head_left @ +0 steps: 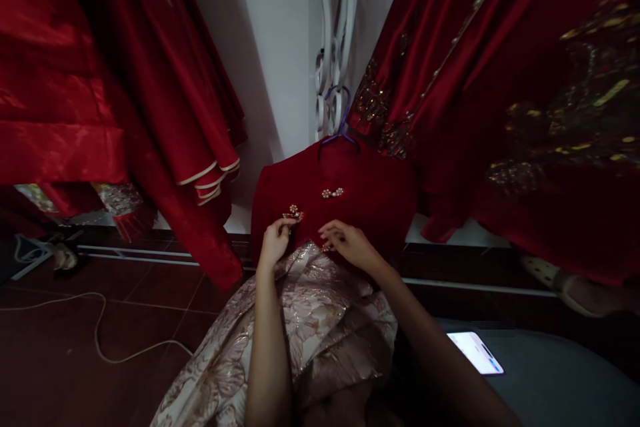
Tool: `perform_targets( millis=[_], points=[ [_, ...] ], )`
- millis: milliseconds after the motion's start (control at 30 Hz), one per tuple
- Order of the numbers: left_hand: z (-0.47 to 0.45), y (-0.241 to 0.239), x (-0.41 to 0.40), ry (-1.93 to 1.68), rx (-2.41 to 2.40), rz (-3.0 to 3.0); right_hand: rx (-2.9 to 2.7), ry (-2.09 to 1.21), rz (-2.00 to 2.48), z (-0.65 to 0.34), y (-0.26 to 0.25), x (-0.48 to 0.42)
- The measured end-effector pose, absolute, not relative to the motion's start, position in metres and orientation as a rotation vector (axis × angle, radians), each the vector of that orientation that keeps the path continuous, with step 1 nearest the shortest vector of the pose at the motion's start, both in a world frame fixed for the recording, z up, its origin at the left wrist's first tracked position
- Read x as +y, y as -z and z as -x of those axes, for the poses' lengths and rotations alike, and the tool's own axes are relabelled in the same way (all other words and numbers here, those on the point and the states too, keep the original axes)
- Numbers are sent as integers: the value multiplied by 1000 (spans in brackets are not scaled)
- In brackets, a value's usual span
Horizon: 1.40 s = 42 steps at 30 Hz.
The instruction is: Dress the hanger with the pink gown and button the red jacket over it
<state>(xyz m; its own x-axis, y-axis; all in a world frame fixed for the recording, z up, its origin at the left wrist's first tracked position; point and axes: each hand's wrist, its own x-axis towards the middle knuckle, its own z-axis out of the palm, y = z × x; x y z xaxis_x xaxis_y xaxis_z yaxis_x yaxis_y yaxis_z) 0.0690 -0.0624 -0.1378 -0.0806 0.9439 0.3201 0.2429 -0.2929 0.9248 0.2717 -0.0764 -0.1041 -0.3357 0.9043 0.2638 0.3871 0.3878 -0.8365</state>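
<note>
A dark red jacket [370, 193] hangs in front of me on a purple hanger [346, 113]. My left hand [277, 240] is at the jacket's left side, its fingers closed at a pearl-and-gold brooch [294, 212]; the exact grip is small and dim. My right hand [350, 243] is over the jacket's lower middle, fingers loosely bent and apart, close to another small beaded ornament [326, 248]. I cannot make out anything held in it. Higher up on the jacket sits a pearl clasp [333, 193]. Patterned silvery-pink fabric [315, 307] spreads below both hands.
Red garments [165, 80] hang at the left, and red gowns with gold beading [465, 80] at the right. Behind the hanger stands a white scrolled metal frame [337, 20]. A lit phone [475, 352] lies on a grey surface [555, 367]. A cable [103, 327] crosses the tiled floor.
</note>
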Motion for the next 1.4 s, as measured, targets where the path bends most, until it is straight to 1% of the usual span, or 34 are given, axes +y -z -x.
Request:
perform_targets(
  millis=[100,233,333,500,667,767,867,1000,1067,1200,1300,1400],
  points=[
    [-60,148,-64,-1227,1388,-1643,-2059,-807,1205,-290,104,-82],
    [-58,156,-66,-1037,1446,-1751,-2039,-693,1298,-295,113,-76],
    [-60,160,-66,-929,1472,-1746,-2011,-702,1319,-289,127,-72],
    [-70,168,-63,-1049,1574,-1706,-1965,-783,1323,-277,148,-72],
    [-72,166,-64,-1071,1675,-1735,-1989,-796,1369,-273,148,-73],
    [-70,153,-70,-1005,1846,-1749,-2035,-764,1326,-277,141,-73],
    [-76,128,-81,-1007,1955,-1776,-1997,-768,1284,-279,136,-73],
    [-98,97,-97,-1128,1844,-1859,-1814,-855,1298,-278,140,-72],
    [-105,92,-101,-1063,1692,-1948,-1723,-922,1314,-279,144,-70],
    [-103,103,-101,-818,1325,-2047,-1551,-1082,1346,-289,143,-65],
    [-98,112,-95,-871,1348,-2051,-1495,-1137,1332,-302,131,-66],
    [-100,117,-88,-909,1407,-2034,-1592,-1269,1279,-311,112,-74]
  ],
)
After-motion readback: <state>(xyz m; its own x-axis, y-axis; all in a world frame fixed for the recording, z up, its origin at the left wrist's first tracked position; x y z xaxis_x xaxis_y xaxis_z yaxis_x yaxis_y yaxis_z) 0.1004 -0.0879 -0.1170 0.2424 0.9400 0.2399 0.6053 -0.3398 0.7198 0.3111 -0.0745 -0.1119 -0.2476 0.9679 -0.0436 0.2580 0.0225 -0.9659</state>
